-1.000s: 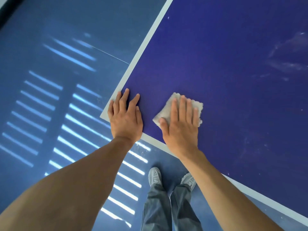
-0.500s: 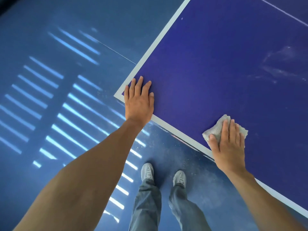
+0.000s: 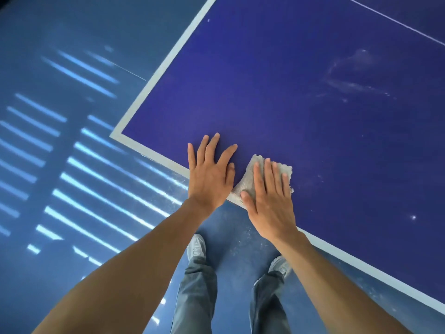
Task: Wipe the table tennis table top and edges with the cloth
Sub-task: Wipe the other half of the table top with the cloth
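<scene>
The dark blue table tennis table [image 3: 289,97] with a white border fills the upper right; its near corner lies at the left middle. A folded grey-white cloth [image 3: 248,182] lies on the near edge, partly over the white border. My right hand [image 3: 269,201] lies flat on the cloth with straight fingers, pressing it down. Directly to its left, my left hand [image 3: 210,174] rests flat on the tabletop with fingers spread, its palm over the near edge. The two hands almost touch.
Pale smears [image 3: 351,75] and white specks mark the tabletop at the right. A thin white centre line [image 3: 395,21] crosses the far right. Below the edge is a blue floor [image 3: 72,165] with bright light stripes, and my legs and grey shoes [image 3: 196,247].
My right hand slid the cloth along the near edge to the right, then back left beside my left hand. My left hand now sits farther right of the corner.
</scene>
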Tool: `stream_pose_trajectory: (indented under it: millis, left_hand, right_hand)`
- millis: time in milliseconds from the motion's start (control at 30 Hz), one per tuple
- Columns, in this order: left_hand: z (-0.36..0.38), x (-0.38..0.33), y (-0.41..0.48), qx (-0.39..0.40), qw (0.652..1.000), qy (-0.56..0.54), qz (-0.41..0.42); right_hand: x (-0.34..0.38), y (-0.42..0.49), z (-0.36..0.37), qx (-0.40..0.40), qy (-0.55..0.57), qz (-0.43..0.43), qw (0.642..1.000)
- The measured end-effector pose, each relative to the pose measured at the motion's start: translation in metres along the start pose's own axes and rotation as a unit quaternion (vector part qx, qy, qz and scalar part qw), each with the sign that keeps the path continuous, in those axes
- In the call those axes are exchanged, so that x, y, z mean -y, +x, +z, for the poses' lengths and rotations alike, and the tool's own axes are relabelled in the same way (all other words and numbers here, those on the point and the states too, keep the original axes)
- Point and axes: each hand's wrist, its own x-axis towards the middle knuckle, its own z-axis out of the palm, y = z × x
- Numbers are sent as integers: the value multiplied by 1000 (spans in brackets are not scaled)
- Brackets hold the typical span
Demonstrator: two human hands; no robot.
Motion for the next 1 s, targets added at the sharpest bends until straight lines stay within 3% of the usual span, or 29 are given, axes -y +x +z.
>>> stream_pose_trajectory:
  millis: [167,333,567,700,800,1000]
  left_hand:
    - [38,-70,1,35,998,43,-21]
    - [44,-75,1,33,996,70,-46]
    - [41,-84,4,24,995,72,-70]
    - [43,-83,6,7,996,69,-64]
    - [44,-81,5,1,996,68,-65]
    - [44,-81,4,12,995,71,-66]
  right_hand:
    - [-105,-65,-5,-3,-10,37,999]
    - [-179,-98,-19,23,-7,73,997]
    - [-162,16,-30,-25,28,149,988]
    - [-110,89,-27,-29,16,43,998]
    - [-90,91,-20,-18,16,-44,999]
    - [-150,8,-21,11,7,-85,996]
